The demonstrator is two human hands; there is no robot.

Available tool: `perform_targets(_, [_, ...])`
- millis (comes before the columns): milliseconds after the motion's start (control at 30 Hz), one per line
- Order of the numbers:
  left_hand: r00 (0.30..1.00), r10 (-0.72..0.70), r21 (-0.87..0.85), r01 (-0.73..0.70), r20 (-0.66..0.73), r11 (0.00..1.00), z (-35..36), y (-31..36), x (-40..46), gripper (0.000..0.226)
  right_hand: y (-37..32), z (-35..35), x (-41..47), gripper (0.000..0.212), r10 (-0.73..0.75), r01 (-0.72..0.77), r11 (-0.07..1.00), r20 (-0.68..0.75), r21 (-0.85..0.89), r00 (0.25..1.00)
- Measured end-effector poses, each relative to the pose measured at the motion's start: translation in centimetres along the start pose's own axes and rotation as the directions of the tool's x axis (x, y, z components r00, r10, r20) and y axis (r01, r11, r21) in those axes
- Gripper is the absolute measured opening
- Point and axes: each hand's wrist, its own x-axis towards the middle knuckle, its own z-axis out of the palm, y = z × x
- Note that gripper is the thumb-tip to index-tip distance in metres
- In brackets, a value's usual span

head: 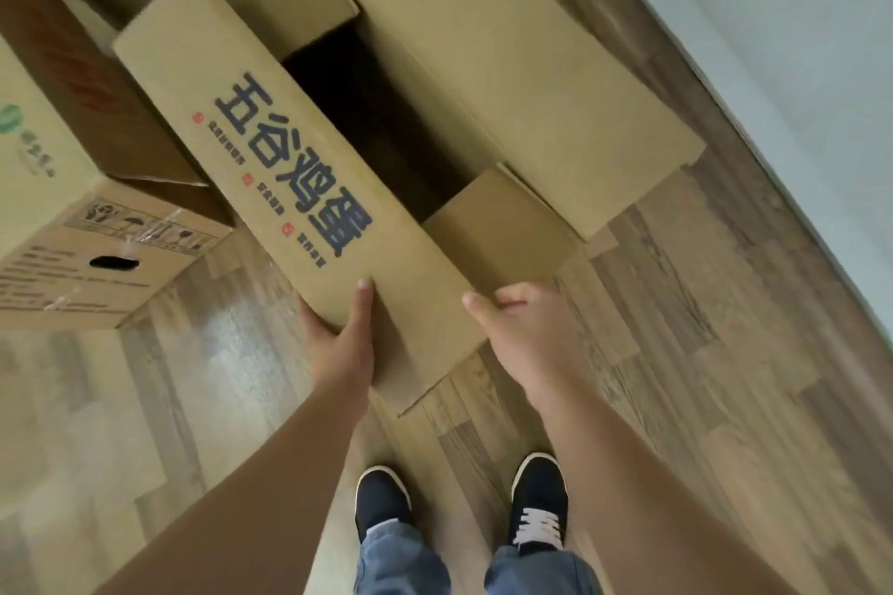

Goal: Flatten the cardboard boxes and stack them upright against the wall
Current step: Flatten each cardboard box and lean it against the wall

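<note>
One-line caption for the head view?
Both hands, left and right, grip the open printed box on the wood floor.

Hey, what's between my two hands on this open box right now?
In the head view, only the near end panel of the printed cardboard box lies between the left hand and right hand; each grips a near corner.

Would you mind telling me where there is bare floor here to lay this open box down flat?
Bare floor lies right of the open box, running up to the wall, and also lower left, below the taped box. The upper left is crowded with more boxes. Both the left hand and right hand grip the open box.
</note>
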Motion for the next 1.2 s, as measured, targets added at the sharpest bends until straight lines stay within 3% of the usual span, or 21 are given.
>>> perform_targets(67, [0.998,-0.056,-0.045,0.055,-0.021,0.997,-1.0,-0.6,-0.2,0.083,-1.6,-1.5,-1.2,0.07,-0.133,0.146,0.929,0.063,-0.339,0.989])
perform_targets(100, [0.997,-0.074,-0.057,0.073,-0.022,0.996,-1.3,-0.7,-0.2,0.084,-2.9,-2.5,-2.0,0.065,-0.28,0.261,0.859,0.023,-0.441,0.96])
perform_targets(167, [0.997,-0.081,-0.059,0.082,0.009,0.995,-1.6,0.1,0.0,0.093,-7.3,-4.1,-2.4,0.047,-0.609,0.481,0.724,-0.131,-0.494,0.782])
perform_targets(200, [0.998,-0.068,-0.057,0.069,0.016,0.996,-1.4,0.7,0.1,0.098,-9.5,-4.8,-1.7,0.044,-0.69,0.528,0.681,-0.202,-0.508,0.695])
perform_targets(233, [0.999,-0.047,-0.062,0.048,0.014,0.997,-1.4,1.5,0.3,0.101,-11.6,-5.3,-0.3,0.05,-0.715,0.521,0.659,-0.236,-0.542,0.658])
perform_targets(267, [1.0,-0.008,-0.07,0.007,-0.003,0.998,-1.2,2.4,0.8,0.099,-13.5,-5.8,1.3,0.062,-0.702,0.47,0.65,-0.236,-0.598,0.672])
perform_targets(333, [0.997,0.059,-0.073,-0.062,-0.051,0.995,-0.8,4.2,2.0,0.095,-16.1,-6.7,4.3,0.091,-0.564,0.361,0.658,-0.114,-0.661,0.818])
perform_targets(400, [0.994,0.076,-0.041,-0.079,-0.078,0.996,-1.0,5.7,3.5,0.114,-17.2,-6.0,6.2,0.101,-0.384,0.359,0.746,0.078,-0.561,0.92])
perform_targets(500, [0.995,0.068,-0.001,-0.068,-0.077,0.998,-1.3,7.1,5.3,0.129,-16.4,-2.7,8.0,0.1,-0.298,0.392,0.8,0.266,-0.454,0.917])
perform_targets(633, [0.997,0.01,-0.021,-0.011,-0.08,1.0,-1.9,7.3,7.6,0.133,-13.5,-0.5,11.1,0.128,-0.152,0.217,0.909,0.202,-0.356,0.968])
perform_targets(700, [0.995,-0.03,-0.057,0.025,-0.094,0.998,-2.1,6.7,8.5,0.124,-12.6,-0.2,11.9,0.136,-0.101,0.155,0.899,0.149,-0.41,0.984])
perform_targets(867, [0.996,-0.039,-0.077,0.033,-0.082,0.997,-3.7,4.5,7.7,0.106,-10.0,0.5,9.9,0.125,-0.095,0.131,0.838,0.095,-0.53,0.991])
perform_targets(967, [0.999,-0.036,0.016,0.036,-0.014,0.999,-5.4,4.0,5.1,0.089,-6.0,-0.6,7.2,0.124,0.023,0.047,0.884,0.144,-0.466,0.989])
perform_targets(1033, [0.999,-0.032,0.081,0.029,0.039,0.996,-6.1,3.3,3.7,0.089,-3.0,-1.3,5.7,0.128,0.091,-0.012,0.911,0.172,-0.411,0.981])
perform_targets(1133, [0.994,-0.058,0.165,0.042,0.095,0.985,-6.1,2.3,2.5,0.099,-0.1,-2.0,5.0,0.12,0.127,-0.09,0.949,0.106,-0.302,0.986])
perform_targets(1200, [0.99,-0.077,0.188,0.053,0.122,0.981,-5.8,2.2,3.0,0.092,0.6,-2.2,5.6,0.119,0.138,-0.126,0.974,0.053,-0.189,0.989])
